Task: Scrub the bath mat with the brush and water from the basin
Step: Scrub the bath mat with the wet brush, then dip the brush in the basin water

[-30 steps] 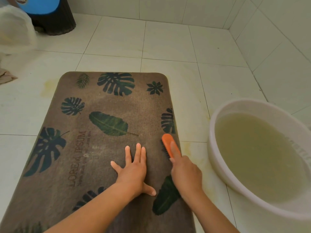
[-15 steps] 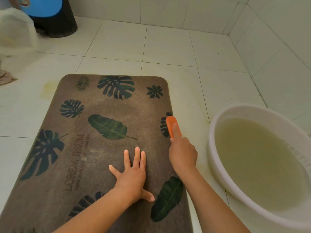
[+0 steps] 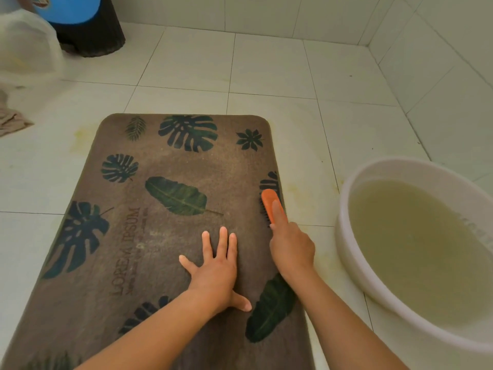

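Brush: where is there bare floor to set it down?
Widest: tiles between the mat and the back wall. Also tiles left of it, nearer than the cloth. Strip beside the basin: narrow. Crowded: bin and bag far left; left hand and right hand with the brush on the mat's near right.

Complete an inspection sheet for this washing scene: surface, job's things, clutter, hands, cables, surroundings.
Surface: white tiled floor, yellowish stains beside the bath mat.
Job's things: leaf-print bath mat flat on floor; orange brush at its right edge; white basin of cloudy water to its right.
Clutter: cloth, translucent container, far left.
Hands: left hand flat on mat; right hand grips brush.
Cables: nothing seen.
Surroundings: tiled walls; dark bin, blue top.
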